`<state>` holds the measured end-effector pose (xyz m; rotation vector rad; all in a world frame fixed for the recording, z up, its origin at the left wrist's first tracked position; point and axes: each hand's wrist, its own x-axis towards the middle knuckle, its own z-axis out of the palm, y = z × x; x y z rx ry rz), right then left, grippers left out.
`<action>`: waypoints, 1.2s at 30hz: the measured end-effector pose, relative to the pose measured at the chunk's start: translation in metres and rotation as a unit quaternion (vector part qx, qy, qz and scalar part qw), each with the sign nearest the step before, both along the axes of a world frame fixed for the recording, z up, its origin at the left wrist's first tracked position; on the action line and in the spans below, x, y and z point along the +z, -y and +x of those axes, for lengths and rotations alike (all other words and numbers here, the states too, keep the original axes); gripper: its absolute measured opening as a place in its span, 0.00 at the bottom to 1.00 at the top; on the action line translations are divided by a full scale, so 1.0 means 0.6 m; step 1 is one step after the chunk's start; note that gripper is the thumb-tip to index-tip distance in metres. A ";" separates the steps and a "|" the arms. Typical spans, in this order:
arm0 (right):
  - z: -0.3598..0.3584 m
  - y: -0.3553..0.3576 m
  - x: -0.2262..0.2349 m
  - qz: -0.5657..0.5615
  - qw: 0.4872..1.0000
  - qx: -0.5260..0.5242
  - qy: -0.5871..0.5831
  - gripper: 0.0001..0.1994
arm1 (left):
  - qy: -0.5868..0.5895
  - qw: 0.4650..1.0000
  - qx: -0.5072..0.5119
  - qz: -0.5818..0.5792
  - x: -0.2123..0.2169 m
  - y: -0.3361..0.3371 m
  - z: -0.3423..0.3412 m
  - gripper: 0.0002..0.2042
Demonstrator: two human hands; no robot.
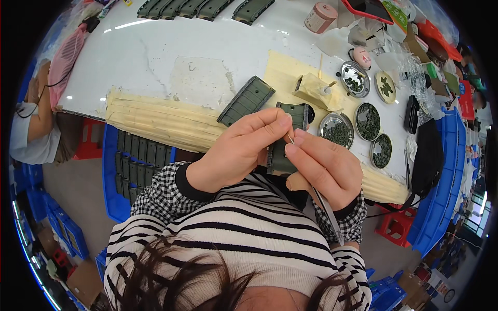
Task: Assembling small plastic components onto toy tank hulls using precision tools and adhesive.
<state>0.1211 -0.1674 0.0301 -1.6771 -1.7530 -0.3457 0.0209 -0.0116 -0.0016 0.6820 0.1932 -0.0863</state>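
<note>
A dark green, ridged plastic casing (278, 161) is in front of my chest at the table's near edge, partly hidden by my fingers. My left hand (244, 142) is closed around it, its thumb and forefinger pinched over the casing. In my right hand (332, 168) is a slim pair of metal tweezers (327, 215), its tail sticking out below the palm. The tweezers' tip meets the left fingertips, where anything tiny is too small to make out. Tan tape wraps one right finger. A second green casing (247, 100) lies on the table beyond my left hand.
Round dishes (368, 122) of small dark green pieces stand at the right, near a tape-covered block (317, 92). More casings (181, 8) line the far edge; a blue crate (111, 192) of them is below left. Another person's arm (40, 116) is at the far left.
</note>
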 end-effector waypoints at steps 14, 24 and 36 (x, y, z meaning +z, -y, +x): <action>-0.001 0.005 -0.004 -0.001 1.000 -0.009 -0.005 0.15 | -0.018 1.000 -0.001 0.000 -0.011 0.003 -0.002 0.10; -0.003 0.004 -0.002 -0.004 1.000 -0.011 -0.008 0.15 | 0.009 1.000 0.006 0.010 -0.009 0.007 -0.001 0.10; 0.019 0.029 -0.049 0.069 0.899 -0.197 -0.385 0.07 | 0.068 0.994 0.061 0.053 0.006 -0.012 -0.007 0.29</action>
